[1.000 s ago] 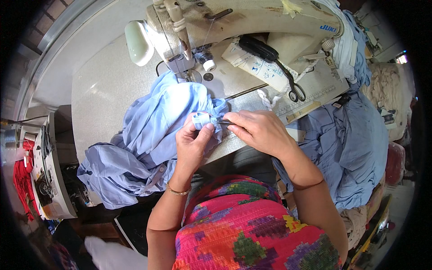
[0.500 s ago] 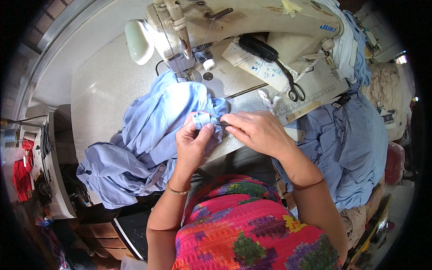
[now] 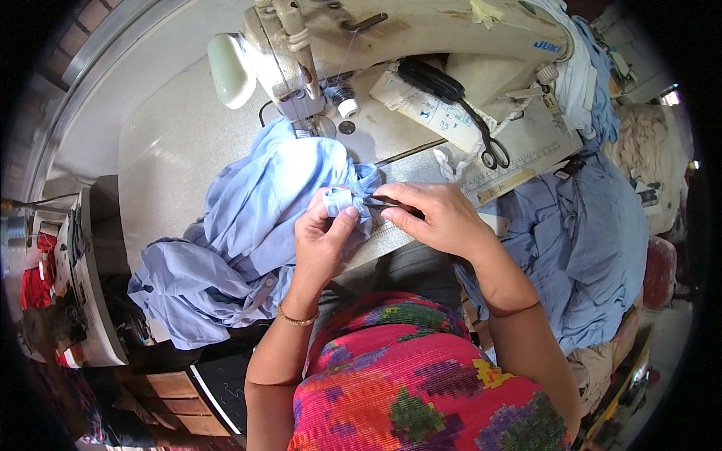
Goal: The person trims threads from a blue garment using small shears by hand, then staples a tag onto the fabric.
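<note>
Between its thumb and fingers, my left hand (image 3: 323, 233) pinches a folded band of a light-blue shirt (image 3: 256, 195). The rest of the shirt is heaped on the sewing machine table, with a button showing on its lower part. My right hand (image 3: 440, 218) is closed on small dark thread snips (image 3: 381, 201), their handles mostly hidden in the palm. The two dark blades stand apart, tips at the edge of the pinched band. Behind the cloth is the sewing machine (image 3: 301, 105), its needle area partly covered by the shirt.
Black-handled scissors (image 3: 470, 113) lie on a written paper slip (image 3: 421, 105) beside a white twisted cord (image 3: 449, 167). More blue garments (image 3: 564, 240) hang over the right table edge. A lamp (image 3: 232, 71) glows at the machine's left. Red cloth (image 3: 37, 286) is at far left.
The snips' blades have parted, and my right hand has shifted slightly right. My left hand keeps its pinch. A dark blurred shape has come in at the far left.
</note>
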The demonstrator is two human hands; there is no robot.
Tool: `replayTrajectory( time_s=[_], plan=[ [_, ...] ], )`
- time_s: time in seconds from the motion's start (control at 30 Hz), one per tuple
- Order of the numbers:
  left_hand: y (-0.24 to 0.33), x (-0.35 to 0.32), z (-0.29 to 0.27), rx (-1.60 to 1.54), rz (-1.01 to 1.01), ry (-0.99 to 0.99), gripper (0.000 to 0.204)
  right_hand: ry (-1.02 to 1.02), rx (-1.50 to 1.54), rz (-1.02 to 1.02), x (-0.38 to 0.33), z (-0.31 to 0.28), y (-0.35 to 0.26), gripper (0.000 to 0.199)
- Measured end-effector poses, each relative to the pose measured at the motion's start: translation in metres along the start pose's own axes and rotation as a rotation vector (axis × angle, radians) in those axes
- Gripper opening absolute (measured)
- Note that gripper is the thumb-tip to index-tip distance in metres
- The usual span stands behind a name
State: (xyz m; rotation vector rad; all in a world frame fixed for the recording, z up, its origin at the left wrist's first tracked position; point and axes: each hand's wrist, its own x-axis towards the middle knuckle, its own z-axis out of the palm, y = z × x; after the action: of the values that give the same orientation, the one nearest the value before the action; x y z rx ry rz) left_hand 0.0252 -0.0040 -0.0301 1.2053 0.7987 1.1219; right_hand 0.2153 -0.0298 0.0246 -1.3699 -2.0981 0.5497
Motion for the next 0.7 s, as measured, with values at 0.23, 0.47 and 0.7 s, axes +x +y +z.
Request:
replayTrajectory(
  time_s=[0.23, 0.47, 0.7],
  plan=[
    [0.0015, 0.0003, 0.0025, -0.018, -0.007, 0.011, 0.006, -0.021, -0.138, -0.029, 0.0009, 0.0004, -0.0043, 0.023],
    [0.0029, 0.0006, 0.0016, 0.016, 0.039, -0.009, 0.006, -0.034, -0.160, -0.040, 0.0020, -0.0008, -0.0070, 0.023],
    [0.0033, 0.0002, 0.0027, -0.010, 0.003, 0.004, 0.006, -0.049, -0.170, -0.006, 0.0011, -0.0008, -0.0061, 0.022]
  ],
)
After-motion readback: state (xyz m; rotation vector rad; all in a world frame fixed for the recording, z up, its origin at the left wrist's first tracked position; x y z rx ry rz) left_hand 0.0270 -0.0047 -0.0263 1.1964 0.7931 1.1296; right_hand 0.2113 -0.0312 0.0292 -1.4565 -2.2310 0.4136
